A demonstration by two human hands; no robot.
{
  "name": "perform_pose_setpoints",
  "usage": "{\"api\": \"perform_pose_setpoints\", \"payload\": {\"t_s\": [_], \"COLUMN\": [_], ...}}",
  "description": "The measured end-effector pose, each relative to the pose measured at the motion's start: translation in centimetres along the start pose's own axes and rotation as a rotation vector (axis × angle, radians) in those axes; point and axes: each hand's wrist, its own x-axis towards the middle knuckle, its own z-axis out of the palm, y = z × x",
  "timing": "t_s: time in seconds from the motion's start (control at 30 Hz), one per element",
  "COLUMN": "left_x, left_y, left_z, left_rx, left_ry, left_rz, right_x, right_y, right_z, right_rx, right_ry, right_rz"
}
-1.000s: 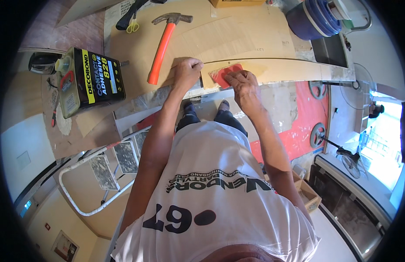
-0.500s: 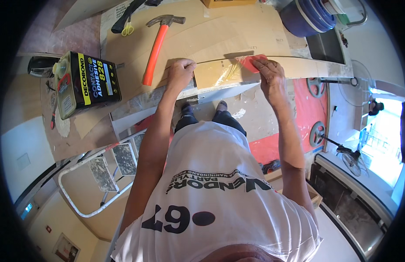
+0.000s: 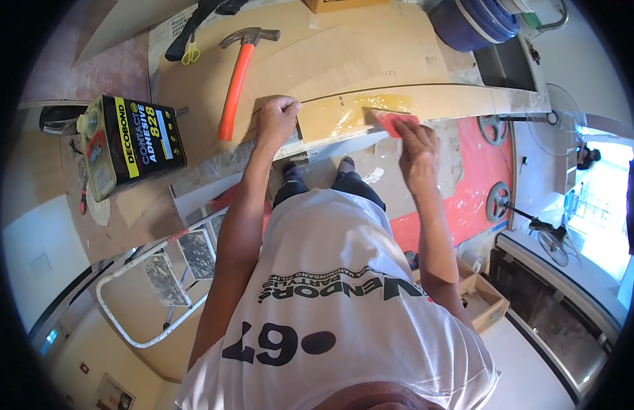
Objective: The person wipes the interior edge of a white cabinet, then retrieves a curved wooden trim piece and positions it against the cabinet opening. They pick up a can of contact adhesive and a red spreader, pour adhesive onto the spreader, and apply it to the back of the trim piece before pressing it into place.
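Red spreader (image 3: 393, 124), perhaps, partly behind hand (image 3: 419, 147)

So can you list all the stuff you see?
Worktop: 1, tan, ahead
Strip: 1, tan, worktop's near edge
Smear: 1, yellowish, on strip
Spreader: 1, red, at strip's edge
Hammer: 1, orange-handled, on worktop
Scissors: 1, yellow, worktop's far left
Metal can: 1, black, left
Bucket: 1, blue, far right
Sink: 1, grey, right
Stepladder: 1, white, lower left
Fans: 2, dark, right
Wooden box: 1, tan, lower right
Box: 1, brown, top
Floor covering: 1, red, right
Shirt: 1, white, centre
Feet: 2, dark footwear, on floor
Left hand: 1, bare, strip's left end
Right hand: 1, bare, holding spreader
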Motion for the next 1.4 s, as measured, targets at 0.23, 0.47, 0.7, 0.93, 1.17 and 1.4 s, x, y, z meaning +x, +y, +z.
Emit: {"api": "perform_pose_setpoints", "payload": {"t_s": [0.23, 0.47, 0.7, 0.93, 1.17, 1.4], "left_x": [-0.7, -0.3, -0.3, -0.6, -0.6, -0.4], "left_y": [1.4, 0.9, 1.2, 1.1, 0.9, 0.7], "left_z": [-0.6, -0.4, -0.5, -0.8, -0.4, -0.3], "left_rx": [-0.055, -0.045, -0.107, -0.09, -0.126, -0.095], "left_ry": [-0.012, -0.03, -0.052, -0.052, -0.027, -0.021], "left_rz": [-0.024, -0.017, -0.046, -0.029, -0.055, -0.041], "right_x": [-1.0, -0.8, 1.9, 3.2, 4.4, 4.2], "right_y": [-3.8, -1.8, -0.9, -1.5, 1.4, -1.5], "right_z": [3.1, -1.0, 2.0, 5.8, 4.7, 4.6], "right_rx": [0.076, 0.111, 0.001, 0.017, -0.145, -0.025], "right_ry": [-0.105, -0.044, -0.013, 0.018, 0.049, -0.034], "right_rz": [-0.154, -0.067, -0.086, -0.157, 0.004, -0.039]}}
